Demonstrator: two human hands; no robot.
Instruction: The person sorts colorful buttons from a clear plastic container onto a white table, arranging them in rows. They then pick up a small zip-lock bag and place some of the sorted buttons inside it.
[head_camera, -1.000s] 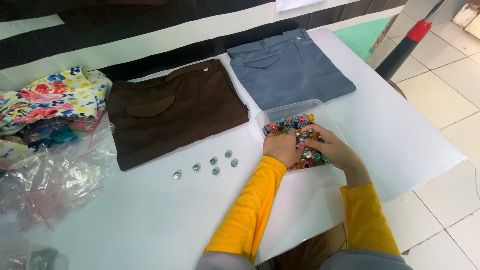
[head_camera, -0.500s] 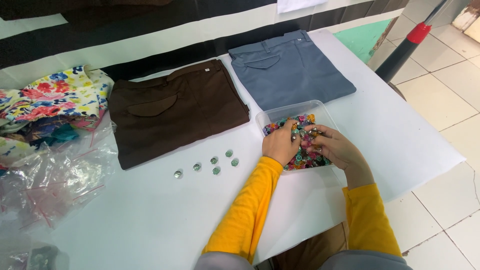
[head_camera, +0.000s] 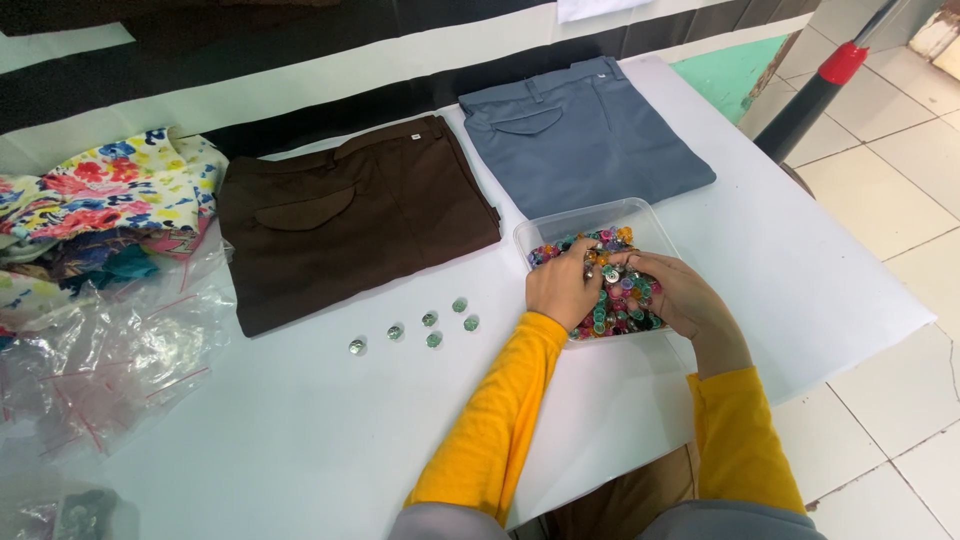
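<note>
Hands (head_camera: 620, 285) deeper now in clear tub (head_camera: 560, 226) of buttons (head_camera: 615, 310)

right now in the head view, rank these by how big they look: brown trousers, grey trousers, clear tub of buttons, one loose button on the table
1. brown trousers and grey trousers: look alike, and the grey pair lies farther off, so no ranking.
2. clear tub of buttons, both hands in it.
3. loose button, by far the smallest.

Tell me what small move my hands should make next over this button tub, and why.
Probably lift one more silvery button out with the left hand and set it by the six lying below the brown trousers. Both hands, the right hand too, are in the clear tub of mixed buttons.
</note>
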